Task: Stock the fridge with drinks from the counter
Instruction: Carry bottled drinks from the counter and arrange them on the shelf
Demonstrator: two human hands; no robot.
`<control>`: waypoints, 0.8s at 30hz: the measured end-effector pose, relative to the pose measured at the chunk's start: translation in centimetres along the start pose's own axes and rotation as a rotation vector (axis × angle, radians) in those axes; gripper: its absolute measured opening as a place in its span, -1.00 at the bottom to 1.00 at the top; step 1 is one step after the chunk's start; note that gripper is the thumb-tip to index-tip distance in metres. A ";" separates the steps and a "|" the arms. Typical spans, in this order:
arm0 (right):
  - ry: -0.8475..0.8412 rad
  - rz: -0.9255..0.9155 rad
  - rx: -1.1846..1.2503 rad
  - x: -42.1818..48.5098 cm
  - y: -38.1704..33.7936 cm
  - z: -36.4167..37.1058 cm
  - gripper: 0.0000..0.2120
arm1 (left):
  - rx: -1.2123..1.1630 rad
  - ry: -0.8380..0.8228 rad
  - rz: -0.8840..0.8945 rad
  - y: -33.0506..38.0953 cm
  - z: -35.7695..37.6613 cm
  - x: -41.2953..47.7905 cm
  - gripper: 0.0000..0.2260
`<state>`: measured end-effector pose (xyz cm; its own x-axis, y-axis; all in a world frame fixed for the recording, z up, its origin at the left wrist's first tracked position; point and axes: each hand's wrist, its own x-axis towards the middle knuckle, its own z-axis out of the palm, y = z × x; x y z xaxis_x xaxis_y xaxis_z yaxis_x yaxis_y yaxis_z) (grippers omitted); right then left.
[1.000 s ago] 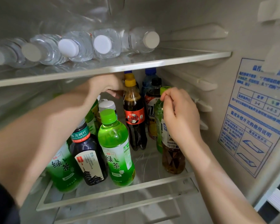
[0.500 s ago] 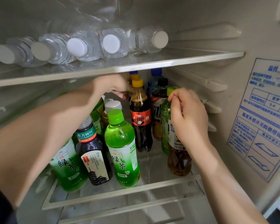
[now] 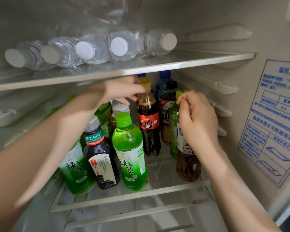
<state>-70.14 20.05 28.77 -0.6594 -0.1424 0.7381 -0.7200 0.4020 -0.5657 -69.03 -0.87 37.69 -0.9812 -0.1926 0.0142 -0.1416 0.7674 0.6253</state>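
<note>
Both hands are inside the fridge, at the standing bottles on the lower shelf (image 3: 127, 196). The left hand (image 3: 124, 88) has its fingers curled at the neck of the cola bottle (image 3: 148, 124), just under the yellow cap. It seems to hold the bottle there because the upper shelf leaves little room above. The right hand (image 3: 197, 118) is closed over the top of the brown tea bottle (image 3: 188, 163) and hides its cap. I judge that it is setting this bottle upright in the free place at the right wall.

Just behind the right hand stands a light green bottle (image 3: 173, 118). Below the left hand, near the shelf edge, stand a green tea bottle (image 3: 130, 153) and a dark tea bottle (image 3: 100, 158). Above both hands the water bottles (image 3: 94, 49) lie on their sides with the caps to the front, probably so that they fit in the low space.

The green label reads 统一 and 绿茶. The dark one reads 东方树叶. On the brown bottle only "SUNTO" shows. The cola label is red, but I cannot read its characters surely. Right of the right hand, a blue sticker (image 3: 273, 124) has Chinese text, mostly blurred.
</note>
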 end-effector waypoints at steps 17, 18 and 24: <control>-0.022 -0.004 0.021 0.1 0.3 -0.1 -0.84 | -0.003 0.063 0.074 0.6 2.3 -0.2 -0.80; -0.025 -0.006 0.025 0.1 0.3 -0.1 -0.84 | 0.008 0.075 0.084 0.5 2.4 -0.2 -0.80; -0.033 -0.001 0.046 0.2 0.4 -0.2 -0.84 | -0.015 0.088 0.128 0.0 2.3 -1.1 -0.76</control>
<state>-70.54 20.34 28.75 -0.6646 -0.1730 0.7269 -0.7296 0.3601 -0.5814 -68.24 0.72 35.88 -0.9757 -0.1469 0.1626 -0.0131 0.7798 0.6259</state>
